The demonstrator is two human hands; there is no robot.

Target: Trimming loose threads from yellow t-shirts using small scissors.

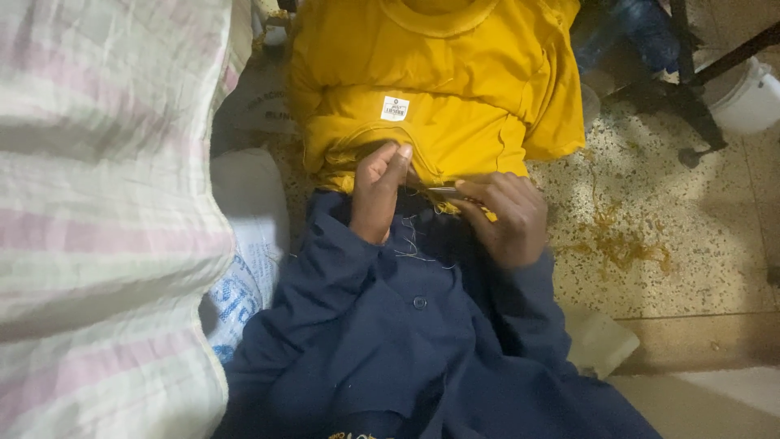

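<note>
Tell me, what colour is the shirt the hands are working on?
Mustard yellow. The shirt shows best in the head view, the only view.

We record a mustard-yellow garment [439,89], folded and lying across the lap, neckline at the top of the view, a small white label sewn on near the middle. Its lower hem is bunched and wrinkled. A small metal tool [443,189], thin and silvery, lies flat against that hem edge, mostly hidden.
</note>
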